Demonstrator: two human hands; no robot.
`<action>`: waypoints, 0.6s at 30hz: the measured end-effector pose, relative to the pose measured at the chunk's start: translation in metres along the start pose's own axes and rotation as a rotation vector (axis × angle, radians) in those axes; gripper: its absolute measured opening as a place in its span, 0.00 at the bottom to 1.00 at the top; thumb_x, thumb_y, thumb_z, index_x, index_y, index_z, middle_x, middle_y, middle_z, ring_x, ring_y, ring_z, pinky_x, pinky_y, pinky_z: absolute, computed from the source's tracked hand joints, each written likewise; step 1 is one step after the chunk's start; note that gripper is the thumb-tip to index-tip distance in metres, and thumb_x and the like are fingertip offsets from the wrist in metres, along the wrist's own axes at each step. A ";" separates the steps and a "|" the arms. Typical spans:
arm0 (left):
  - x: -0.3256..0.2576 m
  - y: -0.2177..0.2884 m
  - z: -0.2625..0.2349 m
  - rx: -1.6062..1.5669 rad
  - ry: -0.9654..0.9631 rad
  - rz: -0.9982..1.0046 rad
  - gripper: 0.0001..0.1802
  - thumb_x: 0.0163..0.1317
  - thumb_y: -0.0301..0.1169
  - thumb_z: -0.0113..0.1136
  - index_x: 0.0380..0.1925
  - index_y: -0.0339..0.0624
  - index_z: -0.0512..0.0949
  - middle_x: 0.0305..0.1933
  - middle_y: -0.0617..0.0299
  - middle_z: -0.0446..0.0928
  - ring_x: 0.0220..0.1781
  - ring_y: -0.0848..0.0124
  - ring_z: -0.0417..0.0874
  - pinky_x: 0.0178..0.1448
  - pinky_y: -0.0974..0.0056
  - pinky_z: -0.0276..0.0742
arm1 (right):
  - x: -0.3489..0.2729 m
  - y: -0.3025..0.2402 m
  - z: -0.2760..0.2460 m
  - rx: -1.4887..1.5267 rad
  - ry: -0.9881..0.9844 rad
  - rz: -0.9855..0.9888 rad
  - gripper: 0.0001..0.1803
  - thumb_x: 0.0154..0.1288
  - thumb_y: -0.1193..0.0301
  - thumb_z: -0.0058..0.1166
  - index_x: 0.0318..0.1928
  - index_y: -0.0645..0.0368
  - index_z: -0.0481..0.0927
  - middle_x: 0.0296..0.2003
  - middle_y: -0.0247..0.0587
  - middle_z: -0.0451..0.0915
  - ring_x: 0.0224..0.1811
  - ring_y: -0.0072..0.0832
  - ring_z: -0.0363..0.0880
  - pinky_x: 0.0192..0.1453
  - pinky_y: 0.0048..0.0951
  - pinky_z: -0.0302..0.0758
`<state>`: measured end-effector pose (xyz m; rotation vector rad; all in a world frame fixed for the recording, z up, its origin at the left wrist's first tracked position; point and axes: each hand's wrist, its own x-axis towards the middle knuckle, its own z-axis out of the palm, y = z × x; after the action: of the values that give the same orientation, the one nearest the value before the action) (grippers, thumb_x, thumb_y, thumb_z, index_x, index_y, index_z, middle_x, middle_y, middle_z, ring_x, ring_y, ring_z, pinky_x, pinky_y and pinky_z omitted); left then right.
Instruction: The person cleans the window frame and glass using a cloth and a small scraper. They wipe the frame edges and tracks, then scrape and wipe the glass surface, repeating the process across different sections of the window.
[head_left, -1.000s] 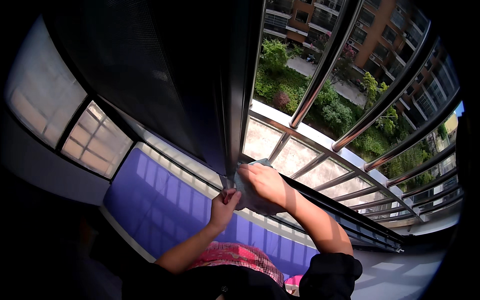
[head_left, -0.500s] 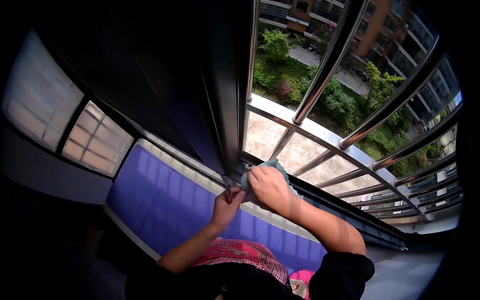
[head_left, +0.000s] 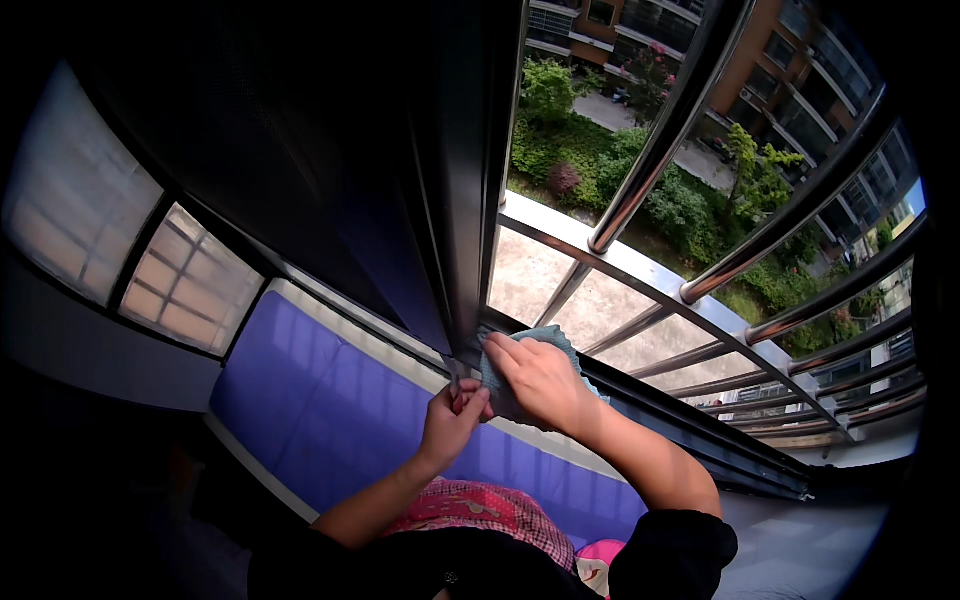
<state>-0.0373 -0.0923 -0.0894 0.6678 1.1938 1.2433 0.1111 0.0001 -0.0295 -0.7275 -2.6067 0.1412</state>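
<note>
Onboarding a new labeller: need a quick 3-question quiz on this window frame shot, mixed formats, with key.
1. True or false: the right hand presses a teal cloth against the window track.
2. Multiple choice: what lies below the sill on the room side? A) a purple cushion B) a wooden desk C) a sink
3. Fill in: the left hand is closed around a small ____ thing beside the dark window frame.

Key
1. True.
2. A.
3. Red; what kind of thing it is cannot be told.
</note>
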 end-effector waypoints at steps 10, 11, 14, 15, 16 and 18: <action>0.006 0.001 0.003 0.018 -0.030 0.096 0.08 0.65 0.28 0.56 0.40 0.36 0.74 0.24 0.65 0.77 0.18 0.85 0.65 0.21 0.77 0.58 | 0.002 0.006 -0.016 -0.062 -0.167 -0.053 0.06 0.51 0.73 0.49 0.30 0.61 0.74 0.29 0.39 0.73 0.32 0.33 0.77 0.35 0.31 0.76; 0.007 -0.001 0.002 0.022 -0.055 0.120 0.08 0.65 0.29 0.56 0.40 0.36 0.74 0.24 0.65 0.77 0.18 0.85 0.66 0.22 0.77 0.59 | 0.003 0.005 -0.018 -0.100 -0.206 -0.045 0.06 0.51 0.73 0.49 0.30 0.60 0.73 0.30 0.38 0.73 0.33 0.31 0.76 0.34 0.30 0.75; 0.005 0.002 0.004 -0.006 -0.062 0.108 0.08 0.65 0.28 0.56 0.40 0.36 0.75 0.24 0.65 0.77 0.19 0.86 0.66 0.23 0.77 0.60 | 0.005 0.007 -0.016 -0.163 -0.173 -0.108 0.05 0.52 0.72 0.48 0.30 0.59 0.73 0.31 0.36 0.73 0.33 0.29 0.75 0.33 0.29 0.75; 0.005 0.004 0.004 0.012 -0.063 0.098 0.07 0.65 0.28 0.56 0.40 0.36 0.75 0.24 0.65 0.77 0.19 0.86 0.66 0.23 0.77 0.60 | 0.007 0.010 -0.015 -0.172 -0.176 -0.139 0.05 0.53 0.72 0.48 0.30 0.59 0.73 0.31 0.36 0.73 0.33 0.29 0.75 0.33 0.28 0.75; 0.005 0.005 0.003 0.031 -0.064 0.089 0.07 0.65 0.28 0.56 0.40 0.36 0.75 0.24 0.65 0.77 0.19 0.86 0.67 0.23 0.78 0.59 | 0.009 0.013 -0.012 -0.181 -0.179 -0.170 0.05 0.53 0.71 0.48 0.30 0.58 0.73 0.31 0.36 0.73 0.33 0.29 0.75 0.33 0.28 0.75; 0.007 0.005 0.006 0.054 -0.067 0.073 0.07 0.65 0.29 0.56 0.39 0.37 0.75 0.25 0.65 0.78 0.19 0.86 0.67 0.23 0.78 0.59 | 0.012 0.016 -0.010 -0.197 -0.203 -0.194 0.05 0.53 0.71 0.48 0.31 0.58 0.73 0.31 0.36 0.72 0.33 0.28 0.75 0.33 0.28 0.75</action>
<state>-0.0344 -0.0835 -0.0853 0.7933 1.1601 1.2432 0.1138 0.0201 -0.0189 -0.5442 -2.8983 -0.1076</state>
